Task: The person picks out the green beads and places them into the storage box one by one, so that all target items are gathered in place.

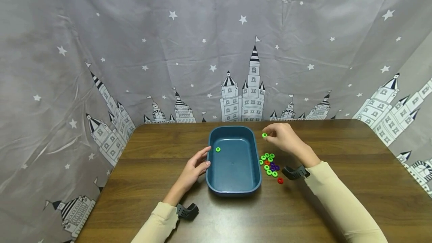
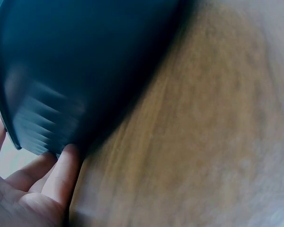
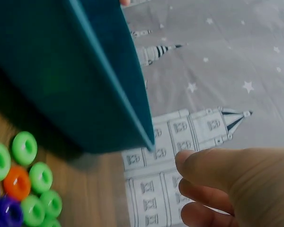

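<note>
A dark blue rectangular bin (image 1: 233, 177) stands on the table, with one green ring bead (image 1: 218, 149) on its floor near the left wall. My left hand (image 1: 194, 166) is at the bin's left side; in the left wrist view its extended fingers (image 2: 61, 177) touch the outer wall. Beyond the bin's far right corner, my right hand (image 1: 285, 138) pinches another green ring bead (image 1: 264, 135) between thumb and fingertips, above the table. The right wrist view shows this hand (image 3: 217, 184) beside the bin, but the pinched bead is hidden there.
Right of the bin lies a loose cluster of ring beads: several green ones (image 1: 269, 172), purple ones (image 1: 277, 167), an orange-red one (image 1: 267, 163) and a red one (image 1: 280, 180). A grey curtain (image 1: 202, 59) printed with castles and stars hangs behind the wooden table (image 1: 158, 138).
</note>
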{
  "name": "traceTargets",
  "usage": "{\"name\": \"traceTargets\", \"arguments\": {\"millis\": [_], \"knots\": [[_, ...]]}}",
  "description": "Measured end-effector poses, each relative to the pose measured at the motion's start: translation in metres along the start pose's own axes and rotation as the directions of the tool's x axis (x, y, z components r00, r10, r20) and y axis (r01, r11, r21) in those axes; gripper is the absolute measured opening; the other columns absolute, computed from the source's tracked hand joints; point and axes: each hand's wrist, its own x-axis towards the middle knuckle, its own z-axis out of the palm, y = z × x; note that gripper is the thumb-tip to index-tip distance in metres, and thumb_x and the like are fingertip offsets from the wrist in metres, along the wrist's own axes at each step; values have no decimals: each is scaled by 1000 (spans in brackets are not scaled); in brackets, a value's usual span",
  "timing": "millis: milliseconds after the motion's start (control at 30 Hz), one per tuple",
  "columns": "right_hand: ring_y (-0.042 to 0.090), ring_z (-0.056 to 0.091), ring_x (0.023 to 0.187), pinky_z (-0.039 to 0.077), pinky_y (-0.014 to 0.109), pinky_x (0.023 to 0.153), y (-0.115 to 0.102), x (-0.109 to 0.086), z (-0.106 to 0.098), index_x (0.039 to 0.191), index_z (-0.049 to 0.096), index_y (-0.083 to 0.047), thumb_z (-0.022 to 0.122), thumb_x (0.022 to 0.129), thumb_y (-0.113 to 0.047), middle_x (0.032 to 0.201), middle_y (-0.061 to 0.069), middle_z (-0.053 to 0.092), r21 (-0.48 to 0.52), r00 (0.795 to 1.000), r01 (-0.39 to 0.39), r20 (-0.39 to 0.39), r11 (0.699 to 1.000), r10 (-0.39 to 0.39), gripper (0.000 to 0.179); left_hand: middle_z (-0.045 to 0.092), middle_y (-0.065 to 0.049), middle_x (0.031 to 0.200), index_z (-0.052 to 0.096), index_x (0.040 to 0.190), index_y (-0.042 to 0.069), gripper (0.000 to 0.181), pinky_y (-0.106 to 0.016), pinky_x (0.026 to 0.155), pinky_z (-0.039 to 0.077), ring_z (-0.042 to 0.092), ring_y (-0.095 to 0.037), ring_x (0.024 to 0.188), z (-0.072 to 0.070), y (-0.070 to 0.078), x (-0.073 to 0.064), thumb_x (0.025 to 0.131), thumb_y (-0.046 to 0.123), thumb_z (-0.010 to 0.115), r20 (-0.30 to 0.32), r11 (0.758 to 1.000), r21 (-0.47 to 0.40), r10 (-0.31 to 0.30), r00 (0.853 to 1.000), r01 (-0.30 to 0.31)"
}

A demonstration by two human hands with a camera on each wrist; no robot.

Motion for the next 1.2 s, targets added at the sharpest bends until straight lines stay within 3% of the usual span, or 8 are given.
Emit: {"name": "traceTargets", "arguments": {"millis": [267, 500, 667, 1200], "knots": [[12, 63, 69, 51, 26, 64, -25, 22, 7, 99, 78, -1, 77, 86, -7, 89, 10, 78, 25, 999, 16, 37, 1000, -16, 14, 40, -29, 157, 39, 157, 11, 56, -55, 106, 51, 47, -47, 139, 0, 0, 0, 103, 14, 55, 4, 1000, -4, -3, 1000, 3], [21, 71, 84, 58, 37, 74, -45, 38, 16, 106, 77, 0, 76, 88, -10, 95, 10, 78, 32, 996, -3, 89, 999, 0, 20, 40, -29, 157, 38, 157, 10, 57, -53, 105, 52, 47, -47, 139, 1, 0, 0, 103, 14, 55, 9, 1000, -1, 6, 1000, -6], [26, 73, 94, 59, 41, 81, -58, 49, 26, 108, 77, -2, 76, 88, -11, 100, 11, 79, 19, 993, 39, 112, 999, -41, 22, 40, -31, 157, 37, 157, 8, 58, -51, 104, 53, 47, -47, 138, 1, 0, 0, 102, 12, 54, 15, 1000, -18, 16, 1000, -16], [25, 74, 100, 60, 39, 87, -91, 69, 64, 111, 77, -1, 77, 88, -11, 105, 11, 79, 50, 980, 62, 184, 997, -71, 25, 39, -30, 158, 37, 157, 10, 57, -52, 105, 52, 48, -47, 139, 0, -1, 1, 103, 14, 54, 20, 1000, -15, 4, 1000, -4]]}}
